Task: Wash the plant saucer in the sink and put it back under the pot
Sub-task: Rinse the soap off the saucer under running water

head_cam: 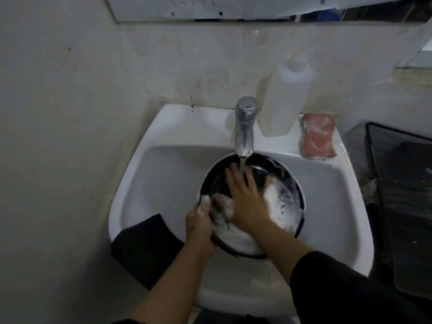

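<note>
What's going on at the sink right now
A person is washing a black saucer in the white sink under the running tap. The left hand grips the saucer's near rim, while the right hand lies flat inside it, rubbing through suds. A pale bottle and a pink sponge sit on the sink's back ledge. No pot is in view.

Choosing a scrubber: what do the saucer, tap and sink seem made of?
Saucer: probably glossy black plastic, thin rim. Tap: polished metal, mirror-like reflections. Sink: likely glazed white ceramic, smooth and shiny.
</note>
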Demonstrator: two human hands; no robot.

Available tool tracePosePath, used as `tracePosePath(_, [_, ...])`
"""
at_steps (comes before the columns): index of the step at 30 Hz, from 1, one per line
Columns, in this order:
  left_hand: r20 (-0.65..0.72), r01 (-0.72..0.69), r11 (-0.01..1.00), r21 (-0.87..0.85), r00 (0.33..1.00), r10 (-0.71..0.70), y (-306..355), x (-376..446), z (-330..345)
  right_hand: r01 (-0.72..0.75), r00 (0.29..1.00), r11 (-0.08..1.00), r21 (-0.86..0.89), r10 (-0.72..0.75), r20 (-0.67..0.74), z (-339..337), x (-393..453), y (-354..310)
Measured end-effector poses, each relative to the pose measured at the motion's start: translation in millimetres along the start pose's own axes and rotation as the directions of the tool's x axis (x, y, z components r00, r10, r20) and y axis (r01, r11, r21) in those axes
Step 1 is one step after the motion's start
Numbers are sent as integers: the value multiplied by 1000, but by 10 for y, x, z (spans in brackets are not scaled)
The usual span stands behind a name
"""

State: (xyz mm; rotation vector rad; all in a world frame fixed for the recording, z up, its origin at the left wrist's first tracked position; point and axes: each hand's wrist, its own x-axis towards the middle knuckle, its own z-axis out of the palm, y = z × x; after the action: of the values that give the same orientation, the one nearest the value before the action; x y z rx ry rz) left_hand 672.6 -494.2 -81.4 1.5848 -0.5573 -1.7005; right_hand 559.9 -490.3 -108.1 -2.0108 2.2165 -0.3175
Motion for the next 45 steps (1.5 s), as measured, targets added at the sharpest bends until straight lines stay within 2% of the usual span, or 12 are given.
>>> tracePosePath(4, [55,-34,998,49,998,32,32,-10,18,-244,970,964,107,239,51,-39,-86,-62])
tracePosePath(10, [-35,-80,996,26,996,81,54,-42,-2,-242,958,909,339,280,-67,20,-70,53])
tracePosePath(19, [-177,-213,974,79,958,224,191,38,-197,-254,963,961,113,241,118,240,-414,179])
tracePosePath(21, [-169,-169,984,55,970,176,208,39,-226,-284,959,932,227,281,45,158,-420,165])
tracePosePath(24, [-118,-29,999,27,992,32,242,72,-262,-395,742,755,523,598,-303,15,-324,219])
tracePosePath(26, [-65,55,998,28,996,-53,255,82,-250,-514,638,521,682,763,-102,-97,-240,391])
tracePosePath(29, [-45,48,978,201,998,-40,176,126,-240,-574,688,223,788,653,317,-261,-242,591])
tracePosePath(32, [50,-219,745,630,969,243,17,181,-174,-599,657,196,777,674,336,-353,-342,728])
tracePosePath(35, [286,-324,89,942,913,291,-52,135,27,-541,634,145,828,718,288,-401,-455,759])
tracePosePath(37, [466,-429,-220,876,871,154,-93,90,150,-486,634,103,868,725,269,-428,-500,697])
tracePosePath(41, [757,-753,-190,630,650,-68,-321,5,370,-407,631,33,913,733,255,-390,-557,584])
tracePosePath(45, [846,-778,-374,505,531,37,-393,134,493,-426,625,32,904,733,269,-329,-648,543])
